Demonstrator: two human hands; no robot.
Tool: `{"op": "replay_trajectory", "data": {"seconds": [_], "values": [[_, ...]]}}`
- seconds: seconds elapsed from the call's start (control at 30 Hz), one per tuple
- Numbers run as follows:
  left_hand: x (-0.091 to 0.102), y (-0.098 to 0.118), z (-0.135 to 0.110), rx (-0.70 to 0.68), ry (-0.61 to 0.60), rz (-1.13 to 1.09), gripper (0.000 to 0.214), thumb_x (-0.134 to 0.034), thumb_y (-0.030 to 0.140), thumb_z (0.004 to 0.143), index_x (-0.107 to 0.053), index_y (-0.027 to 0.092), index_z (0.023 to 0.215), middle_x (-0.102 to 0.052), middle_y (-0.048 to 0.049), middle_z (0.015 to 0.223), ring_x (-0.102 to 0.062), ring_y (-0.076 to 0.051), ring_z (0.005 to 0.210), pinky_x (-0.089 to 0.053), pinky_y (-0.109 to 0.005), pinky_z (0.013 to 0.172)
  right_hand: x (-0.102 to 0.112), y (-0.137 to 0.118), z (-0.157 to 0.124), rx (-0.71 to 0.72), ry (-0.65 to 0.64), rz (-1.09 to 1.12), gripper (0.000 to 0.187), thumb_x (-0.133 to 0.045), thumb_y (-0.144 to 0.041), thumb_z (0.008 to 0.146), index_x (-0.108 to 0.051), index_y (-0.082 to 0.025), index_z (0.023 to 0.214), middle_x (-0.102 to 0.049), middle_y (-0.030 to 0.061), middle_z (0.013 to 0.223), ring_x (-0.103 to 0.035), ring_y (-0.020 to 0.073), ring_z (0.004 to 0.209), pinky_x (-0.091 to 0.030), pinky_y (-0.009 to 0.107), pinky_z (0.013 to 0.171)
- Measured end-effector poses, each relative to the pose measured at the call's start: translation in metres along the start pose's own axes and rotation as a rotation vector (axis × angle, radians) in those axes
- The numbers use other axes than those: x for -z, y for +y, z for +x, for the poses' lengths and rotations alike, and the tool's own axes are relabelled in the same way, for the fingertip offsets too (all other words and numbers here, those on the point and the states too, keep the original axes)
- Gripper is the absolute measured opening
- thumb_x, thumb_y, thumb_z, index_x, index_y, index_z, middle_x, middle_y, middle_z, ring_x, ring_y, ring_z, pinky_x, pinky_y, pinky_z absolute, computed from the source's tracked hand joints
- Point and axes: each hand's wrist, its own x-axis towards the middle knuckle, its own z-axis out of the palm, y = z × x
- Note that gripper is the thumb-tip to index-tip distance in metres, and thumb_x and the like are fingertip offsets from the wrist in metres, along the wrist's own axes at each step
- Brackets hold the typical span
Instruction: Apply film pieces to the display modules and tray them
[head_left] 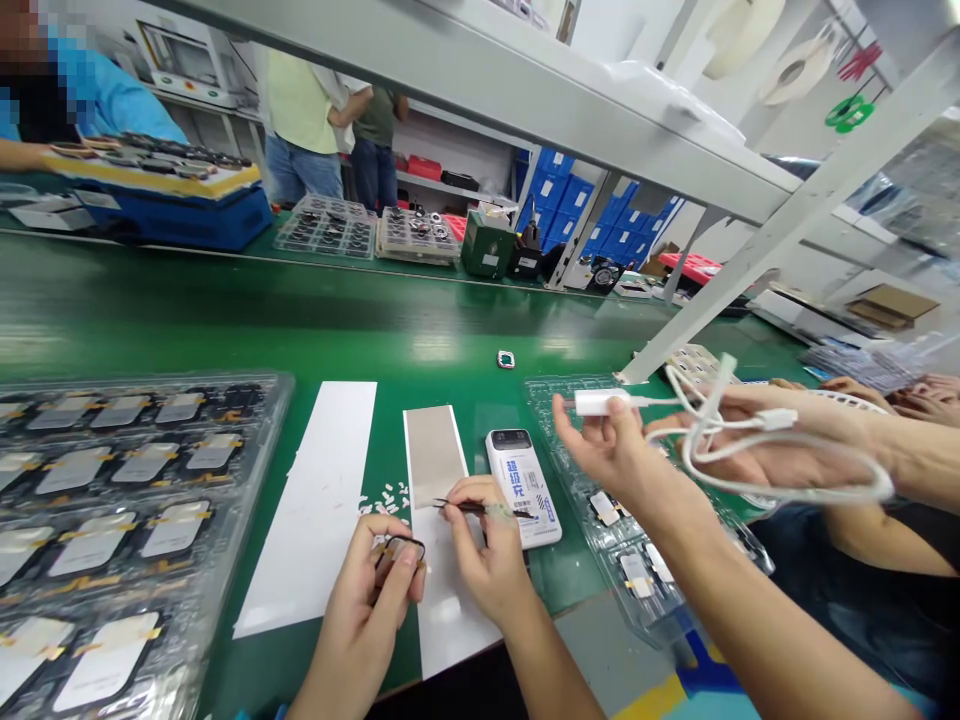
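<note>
Low in the middle of the frame, the left hand (367,600) pinches a small dark frame (403,548) between thumb and fingers, closed on its edges and holding it just above the long pale sheet (433,455) on the green table (225,320). Just right of it, the right hand (487,565) has its fingers closed round thin tweezers (463,507), whose tips point left across the sheet, close to the frame. Whether the tips carry anything is too small to tell. Small white bits (386,497) lie scattered on the table just left of the sheet, between it and a wider white strip (322,490). A white power bank (521,485) lies just right of the tweezers.

The step in hand looks like fine placement work, with the tweezers brought to the held frame. The next move probably calls for a steady left grip and a small, exact reach with the tips.

At the right of the frame, another person's hands hold a coiled white cable (750,440) over a clear tray (630,560). A larger tray of parts (112,500) fills the lower left.
</note>
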Motion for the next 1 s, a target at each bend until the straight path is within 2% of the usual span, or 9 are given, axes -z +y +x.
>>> {"op": "replay_trajectory", "data": {"seconds": [0.57, 0.8, 1.0], "values": [[-0.0009, 0.0002, -0.0008, -0.033, -0.007, -0.013, 0.03, -0.058, 0.051, 0.091, -0.045, 0.023, 0.095, -0.05, 0.0073, 0.056, -0.037, -0.01, 0.046, -0.026, -0.022, 0.049, 0.0004, 0.0021, -0.0024, -0.042, -0.027, 0.041, 0.018, -0.046, -0.016, 0.098, -0.056, -0.028, 0.106, -0.057, 0.0075, 0.098, -0.059, 0.0219, 0.091, -0.052, 0.037, 0.078], [0.0016, -0.0041, -0.0004, -0.014, 0.002, 0.0, 0.037, -0.059, 0.057, 0.088, -0.046, 0.023, 0.095, -0.051, 0.0065, 0.056, -0.035, -0.009, 0.043, -0.026, -0.021, 0.046, -0.0012, 0.0043, -0.0026, -0.033, 0.02, 0.018, 0.014, -0.046, -0.016, 0.098, -0.056, -0.023, 0.105, -0.058, 0.0068, 0.098, -0.06, 0.0191, 0.091, -0.053, 0.035, 0.079], [-0.0009, 0.0001, -0.0025, -0.012, 0.018, 0.004, 0.034, -0.059, 0.054, 0.089, -0.046, 0.024, 0.094, -0.051, 0.0067, 0.055, -0.035, -0.009, 0.043, -0.026, -0.019, 0.046, -0.0012, 0.0042, -0.0027, -0.03, 0.026, 0.02, 0.014, -0.047, -0.015, 0.097, -0.057, -0.022, 0.104, -0.059, 0.0072, 0.098, -0.06, 0.0189, 0.09, -0.052, 0.034, 0.078]]}}
